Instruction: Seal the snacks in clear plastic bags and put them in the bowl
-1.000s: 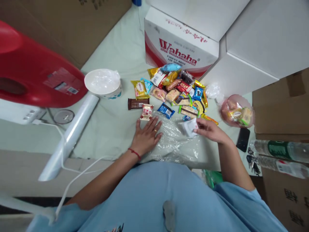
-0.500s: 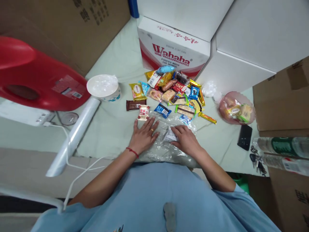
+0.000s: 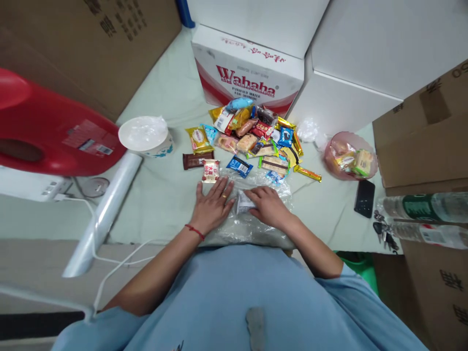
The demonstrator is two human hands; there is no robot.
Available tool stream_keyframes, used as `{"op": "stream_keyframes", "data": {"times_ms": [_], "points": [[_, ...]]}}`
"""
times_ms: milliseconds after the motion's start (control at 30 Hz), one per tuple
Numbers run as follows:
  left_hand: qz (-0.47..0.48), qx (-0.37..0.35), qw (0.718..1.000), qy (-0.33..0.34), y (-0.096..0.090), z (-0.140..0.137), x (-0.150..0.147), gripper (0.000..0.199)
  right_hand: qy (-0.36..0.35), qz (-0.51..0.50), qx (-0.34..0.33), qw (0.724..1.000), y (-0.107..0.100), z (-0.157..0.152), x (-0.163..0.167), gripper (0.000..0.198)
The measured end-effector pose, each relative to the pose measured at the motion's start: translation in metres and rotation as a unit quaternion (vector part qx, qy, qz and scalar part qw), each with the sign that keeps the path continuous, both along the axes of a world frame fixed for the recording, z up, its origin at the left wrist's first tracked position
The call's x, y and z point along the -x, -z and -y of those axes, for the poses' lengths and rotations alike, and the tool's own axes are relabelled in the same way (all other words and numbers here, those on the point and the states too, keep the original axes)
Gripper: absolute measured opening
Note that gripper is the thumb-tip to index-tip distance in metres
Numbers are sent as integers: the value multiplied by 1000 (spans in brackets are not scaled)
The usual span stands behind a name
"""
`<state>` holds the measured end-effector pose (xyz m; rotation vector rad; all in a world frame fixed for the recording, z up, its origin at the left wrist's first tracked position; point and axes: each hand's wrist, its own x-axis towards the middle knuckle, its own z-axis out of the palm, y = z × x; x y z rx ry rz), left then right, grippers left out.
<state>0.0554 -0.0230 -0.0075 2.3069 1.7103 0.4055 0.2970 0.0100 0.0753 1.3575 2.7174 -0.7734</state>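
My left hand [image 3: 213, 208] lies flat with fingers spread, partly on a clear plastic bag [image 3: 252, 229] at the table's front edge. On top of the bag is a small silvery-white packet [image 3: 243, 202]. The thumb and fingers of my right hand [image 3: 269, 205] close on its right side and cover part of it. Just beyond my left fingertips lies a white packet with red print [image 3: 211, 171], beside a brown wrapped bar [image 3: 198, 160]. A blue packet [image 3: 239, 166] sits ahead of both hands, in front of a heap of wrapped snacks [image 3: 246, 143].
A white paper tub [image 3: 161, 146] and a red jug [image 3: 73, 131] stand left. Behind the snacks is a Wahaha carton [image 3: 248, 73]. Rightward are a pink bowl [image 3: 331, 163] holding snacks, a black phone [image 3: 364, 198], keys [image 3: 385, 234] and plastic bottles [image 3: 424, 207].
The whole view has shifted, so most things appear further left. The silvery-white packet has slid slightly left toward my left hand, which stays flat on the bag.
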Motion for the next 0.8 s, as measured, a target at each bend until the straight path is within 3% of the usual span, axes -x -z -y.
{"op": "stream_keyframes", "data": {"times_ms": [100,200,300,400,500,633,800], "points": [[23,-26,999,4,0,2,9,62,2,-56,-15,998,10,4,-11,62],[41,-82,996,21,-1,8,19,60,3,-145,-46,988,3,20,-49,57],[56,-124,990,38,-4,14,24,59,-38,-159,-12,986,-7,48,-88,52],[78,-103,991,27,-5,15,26,59,-63,-110,21,992,-1,79,-107,54],[80,-48,995,-25,-4,7,26,55,-50,-88,-3,995,18,98,-108,45],[74,0,996,-47,-8,-6,31,54,-21,-138,-10,990,28,94,-102,20],[83,-70,994,9,-24,0,47,57,6,-207,27,978,5,62,-100,22]]}}
